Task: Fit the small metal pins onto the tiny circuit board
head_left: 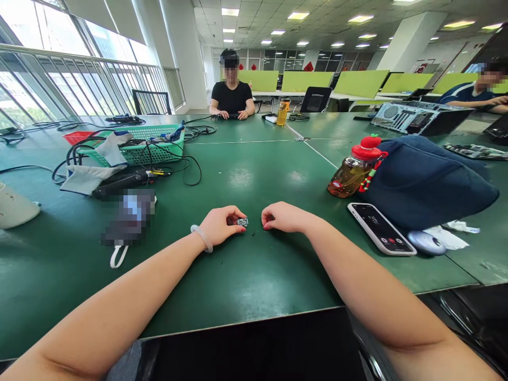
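Pinched between the thumb and fingers of my left hand [222,222] is a small flat piece with a black-and-white pattern [242,222], held just over the green table; its exact kind is too small to make out. A pale bracelet [201,238] circles the left wrist. A short gap to the right, my right hand [283,217] has its fingers curled and fingertips pressed together low at the tabletop. Whatever may be in that pinch is hidden. Tiny dark specks [253,234] lie on the table between the hands.
Left on the green table [246,286] are a green basket [159,151] with cables and gloves, and a dark pouch [130,217]. To the right stand a tea-filled bottle [347,172], a navy bag [432,180] and a phone [381,227]. A person [231,95] sits opposite.
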Demonstrator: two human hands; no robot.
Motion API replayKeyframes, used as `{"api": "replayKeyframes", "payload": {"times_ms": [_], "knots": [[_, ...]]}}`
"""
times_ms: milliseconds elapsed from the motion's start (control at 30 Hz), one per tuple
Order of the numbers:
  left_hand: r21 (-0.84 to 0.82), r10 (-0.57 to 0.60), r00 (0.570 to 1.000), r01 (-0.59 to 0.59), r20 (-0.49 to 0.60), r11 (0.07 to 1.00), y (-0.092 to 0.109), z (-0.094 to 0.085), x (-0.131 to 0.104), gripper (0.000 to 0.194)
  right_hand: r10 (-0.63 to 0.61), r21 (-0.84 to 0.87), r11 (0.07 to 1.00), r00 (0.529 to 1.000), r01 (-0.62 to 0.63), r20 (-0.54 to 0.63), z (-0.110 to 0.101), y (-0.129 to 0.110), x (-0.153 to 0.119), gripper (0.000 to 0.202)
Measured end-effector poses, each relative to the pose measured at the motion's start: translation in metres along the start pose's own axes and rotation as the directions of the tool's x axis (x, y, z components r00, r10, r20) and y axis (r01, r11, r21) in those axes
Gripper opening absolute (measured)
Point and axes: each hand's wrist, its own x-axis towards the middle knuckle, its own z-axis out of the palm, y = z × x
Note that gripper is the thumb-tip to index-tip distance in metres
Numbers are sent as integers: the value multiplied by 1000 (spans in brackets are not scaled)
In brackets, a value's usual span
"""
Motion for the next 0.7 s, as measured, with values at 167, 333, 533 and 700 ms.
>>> {"api": "replayKeyframes", "payload": {"times_ms": [167,333,533,700], "knots": [[-4,-2,1000,2,-1,1000,-2,0,0,28,-43,-72,997,998,40,-40,1,-6,2,7],[-16,-11,1000,11,-8,1000,-2,0,1,28,-222,-72,975,953,212,-207,9,-17,4,9],[-99,-6,1000,7,9,995,0,0,1,26,-365,-94,930,863,356,-350,21,-33,4,10],[-126,2,1000,2,29,992,2,0,0,27,-369,-128,929,852,347,-372,22,-33,2,13]]}}
